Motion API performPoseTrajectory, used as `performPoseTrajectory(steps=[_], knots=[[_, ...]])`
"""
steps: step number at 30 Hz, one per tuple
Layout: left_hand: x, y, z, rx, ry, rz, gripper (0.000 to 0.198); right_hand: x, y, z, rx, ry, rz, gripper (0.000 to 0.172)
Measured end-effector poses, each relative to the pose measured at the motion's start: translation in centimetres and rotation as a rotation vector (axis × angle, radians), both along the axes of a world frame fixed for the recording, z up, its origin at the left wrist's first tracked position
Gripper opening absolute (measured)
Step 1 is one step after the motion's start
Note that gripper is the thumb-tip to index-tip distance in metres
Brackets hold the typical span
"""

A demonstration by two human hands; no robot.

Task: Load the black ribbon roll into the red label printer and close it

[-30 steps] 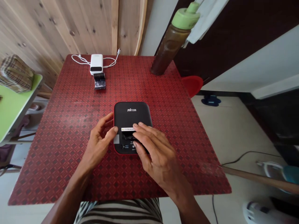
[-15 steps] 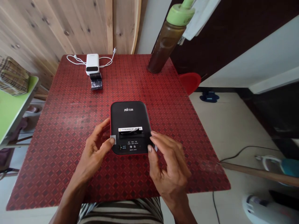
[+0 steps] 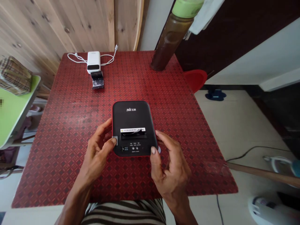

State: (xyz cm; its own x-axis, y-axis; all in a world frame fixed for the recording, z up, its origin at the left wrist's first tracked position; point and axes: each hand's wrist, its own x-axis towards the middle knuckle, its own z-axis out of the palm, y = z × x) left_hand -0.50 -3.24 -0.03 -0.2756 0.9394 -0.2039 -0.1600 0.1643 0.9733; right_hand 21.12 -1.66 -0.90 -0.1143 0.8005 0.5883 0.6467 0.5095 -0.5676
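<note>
A black receipt printer [image 3: 132, 118] with a red lower edge lies on the table in front of me. White lettering marks its top, and a white warning label [image 3: 132, 130] runs above its paper slot. My left hand [image 3: 98, 150] grips the printer's left side, its thumb pressing a grey tab [image 3: 115, 140] there and its fingers along the edge. At the lower right corner my right hand [image 3: 170, 159] holds the printer between thumb and fingers. The undersides of the fingers are partly hidden by the printer.
The red patterned table [image 3: 77, 106] bears a white power bank [image 3: 94, 60] with a white cable, and a crumpled black wrapper [image 3: 97, 80]. A tall brown bottle [image 3: 167, 42] with a green lid stands at the back right. A red stool [image 3: 195, 79] is beyond the right edge.
The view has shifted slightly. My right hand's fingers have settled closer against the printer's right edge, and my left hand keeps its hold. The printer stays on the table.
</note>
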Motion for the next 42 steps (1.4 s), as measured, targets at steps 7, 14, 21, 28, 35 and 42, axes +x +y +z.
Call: performPoseTrajectory(steps=[7, 14, 21, 28, 35, 42], knots=[[0.1, 0.1, -0.1, 0.007, 0.019, -0.022, 0.054, 0.1, 0.0, 0.0, 0.009, 0.004, 0.012, 0.039], [-0.1, -0.2, -1.4, 0.057, -0.018, -0.034, 0.056, 0.5, 0.2, 0.8, -0.020, -0.045, 0.026, 0.038], [-0.3, -0.7, -1.0, 0.074, -0.002, -0.128, 0.070, 0.8, 3.0, 3.5, 0.089, -0.148, 0.127, 0.030], [-0.4, -0.9, -1.1, 0.127, 0.141, -0.206, 0.089, -2.0, 7.8, 5.2, -0.074, -0.438, 0.415, 0.027], [-0.4, -0.8, -1.2, 0.133, 0.210, -0.187, 0.087, -5.5, 10.3, 6.6, -0.336, -0.809, 0.455, 0.025], [-0.3, -0.8, -1.0, 0.125, 0.209, -0.174, 0.086, -7.6, 11.1, 6.8, -0.399, -1.034, 0.362, 0.041]])
